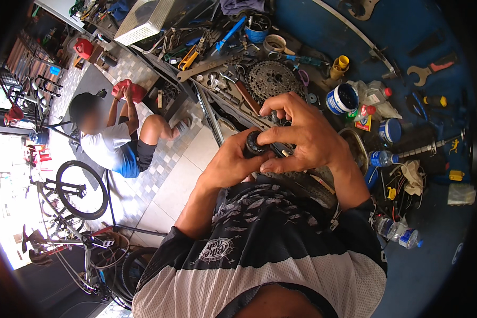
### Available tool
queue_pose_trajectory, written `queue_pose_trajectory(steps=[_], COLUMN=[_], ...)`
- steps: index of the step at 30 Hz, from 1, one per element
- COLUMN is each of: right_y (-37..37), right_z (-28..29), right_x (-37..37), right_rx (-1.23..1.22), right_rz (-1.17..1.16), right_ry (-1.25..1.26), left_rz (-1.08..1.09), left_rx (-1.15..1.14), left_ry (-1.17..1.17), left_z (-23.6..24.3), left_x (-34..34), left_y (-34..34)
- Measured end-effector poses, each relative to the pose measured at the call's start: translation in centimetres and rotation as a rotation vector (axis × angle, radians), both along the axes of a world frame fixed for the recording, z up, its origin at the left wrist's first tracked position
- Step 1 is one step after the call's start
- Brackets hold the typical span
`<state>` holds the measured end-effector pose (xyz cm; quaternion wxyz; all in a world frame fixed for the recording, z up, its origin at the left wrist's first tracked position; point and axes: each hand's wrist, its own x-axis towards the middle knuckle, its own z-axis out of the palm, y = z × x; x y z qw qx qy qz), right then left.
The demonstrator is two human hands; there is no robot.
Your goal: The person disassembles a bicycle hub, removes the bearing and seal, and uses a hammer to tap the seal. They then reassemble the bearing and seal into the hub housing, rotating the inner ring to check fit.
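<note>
Close in front of my body, my left hand (229, 160) is wrapped round a small black cylindrical part (255, 142) with a ring-shaped end. From the other side my right hand (310, 136) has its index fingertip on the ring and its thumb just below. Its other fingers are curled, and what lies behind them is partly hidden. Just beyond my hands, a large bicycle cassette (273, 82) lies on the workbench. Beside it is a tool with a brown handle (246, 95).
Hand tools crowd the bench around a blue cup (257, 34). On the right stand a white-and-blue tub (342, 99), a yellow cup (340, 65) and plastic bottles (376, 93). At left a person (108, 132) sits low, holding something red; bicycles (82, 191) stand nearby.
</note>
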<state>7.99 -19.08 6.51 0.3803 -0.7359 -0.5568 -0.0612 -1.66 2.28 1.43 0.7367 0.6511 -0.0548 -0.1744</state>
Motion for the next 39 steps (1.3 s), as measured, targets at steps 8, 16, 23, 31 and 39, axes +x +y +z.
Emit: queue_pose_trajectory(steps=[8,16,23,31,39], right_y=[-0.7,-2.4,-2.5,-2.2,-2.4], right_z=[0.7,1.0,1.0,1.2,0.9], right_x=[0.3,0.2,-0.2,-0.4,-0.3], right_rx=[0.048,0.114,0.123,0.139,0.144], right_rz=[0.006,-0.089,-0.096,-0.094,-0.099], right_ry=[0.026,0.096,0.111,0.107,0.091], left_rz=[-0.039,-0.061,-0.071,-0.099,-0.097], left_rx=[-0.043,-0.286,-0.473,-0.655,-0.598], left_ry=[0.054,0.151,0.230,0.244,0.194], left_z=[0.3,0.9,1.0,0.4,0.4], left_x=[0.0,0.2,0.1,0.2,0.5], left_y=[0.2,0.3,0.3,0.4,0.3])
